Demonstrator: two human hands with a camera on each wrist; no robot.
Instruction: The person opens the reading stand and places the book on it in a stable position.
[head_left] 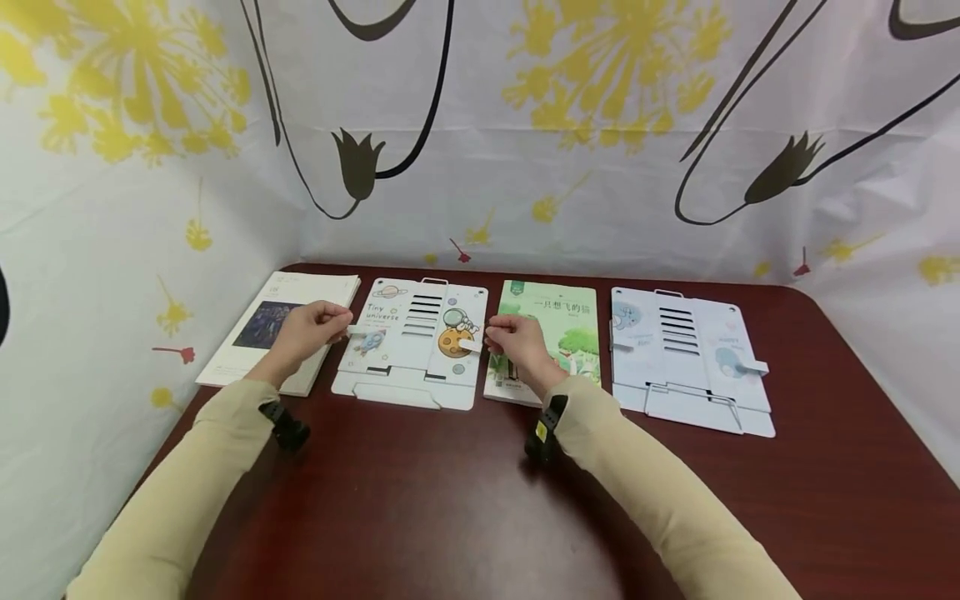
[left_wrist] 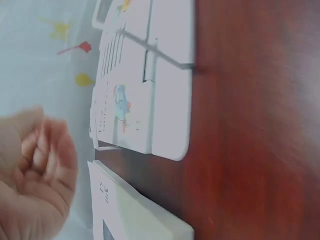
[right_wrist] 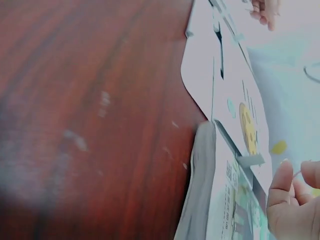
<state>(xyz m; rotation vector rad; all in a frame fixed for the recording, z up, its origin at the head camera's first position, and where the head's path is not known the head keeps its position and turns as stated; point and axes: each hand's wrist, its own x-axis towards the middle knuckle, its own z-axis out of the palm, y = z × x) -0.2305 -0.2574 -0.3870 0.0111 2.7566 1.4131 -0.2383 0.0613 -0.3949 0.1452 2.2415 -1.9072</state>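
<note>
A white book stand point(head_left: 420, 346) printed "Tiny universe" with planets, a rocket and an astronaut lies flat on the table. My left hand point(head_left: 309, 329) hovers at its left side, near a small white clip tab point(head_left: 362, 331). In the left wrist view that hand's fingers point(left_wrist: 60, 150) are loosely curled, apart from the stand. My right hand point(head_left: 522, 343) is over a green book point(head_left: 566, 321), beside the stand's right clip tab point(head_left: 471, 345). Seen from the right wrist, thumb and index tips come close together, with the tab point(right_wrist: 250, 160) apart from them.
On the left lies a white book point(head_left: 255, 354) with a dark cover picture. A second white book stand point(head_left: 686, 358) lies to the right, its clip tabs sticking out. The dark red table point(head_left: 420, 500) meets a flower-patterned cloth point(head_left: 465, 200) at the back and left.
</note>
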